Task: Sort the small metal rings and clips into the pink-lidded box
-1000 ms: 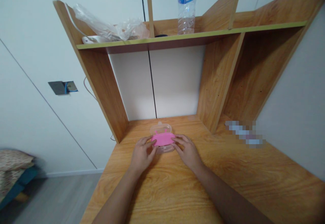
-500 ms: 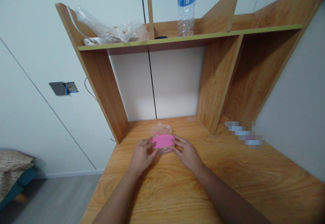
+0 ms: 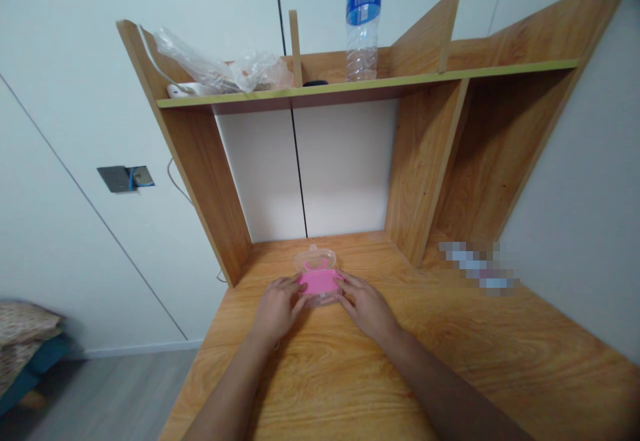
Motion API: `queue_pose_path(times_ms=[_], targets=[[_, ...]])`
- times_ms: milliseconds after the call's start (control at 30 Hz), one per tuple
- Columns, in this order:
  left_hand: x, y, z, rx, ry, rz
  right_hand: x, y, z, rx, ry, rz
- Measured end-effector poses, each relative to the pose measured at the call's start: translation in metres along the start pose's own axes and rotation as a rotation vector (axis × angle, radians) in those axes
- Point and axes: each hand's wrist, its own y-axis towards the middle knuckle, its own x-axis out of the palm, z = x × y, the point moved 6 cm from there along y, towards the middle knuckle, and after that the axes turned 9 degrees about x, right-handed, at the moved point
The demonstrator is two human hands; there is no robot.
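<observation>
A small clear plastic box with a pink insert (image 3: 319, 280) lies on the wooden desk (image 3: 350, 361), its transparent lid (image 3: 315, 256) tipped open toward the back. My left hand (image 3: 274, 307) grips the box's left end with its fingertips. My right hand (image 3: 364, 304) grips the right end the same way. Both hands rest on the desk top, fingers curled round the box.
A shelf (image 3: 350, 84) above the desk carries a clear water bottle with a blue label (image 3: 363, 21) and a crumpled plastic bag (image 3: 225, 68). A blurred object (image 3: 475, 264) lies in the right cubby. A wall socket (image 3: 125, 178) is at the left.
The view has tilted slightly, so everything sits a little lower in frame. Both hands have stayed on the box, and the pink part looks a bit more pressed down.
</observation>
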Motion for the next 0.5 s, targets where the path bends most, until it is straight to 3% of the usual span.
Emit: queue_pose_path(times_ms=[100,200,300,367,467,500], targets=[[-0.010,0.003,0.006,0.049,0.045,0.045,-0.001,-0.001,-0.001,0.002,0.009,0.006],[-0.035,0.011,0.024,0.107,0.038,0.158,-0.003,-0.001,0.000,-0.011,0.055,0.016],[-0.072,0.013,0.069,0.210,-0.046,0.308,-0.004,0.000,0.002,-0.030,0.101,0.032],[-0.091,0.006,0.111,0.305,-0.141,0.328,-0.005,0.000,0.004,-0.027,0.125,0.029],[-0.100,-0.020,0.168,0.340,-0.167,0.259,-0.005,0.000,0.007,0.003,0.153,0.026],[-0.100,-0.033,0.178,0.264,-0.129,0.273,-0.006,0.000,0.007,0.007,0.163,0.029]])
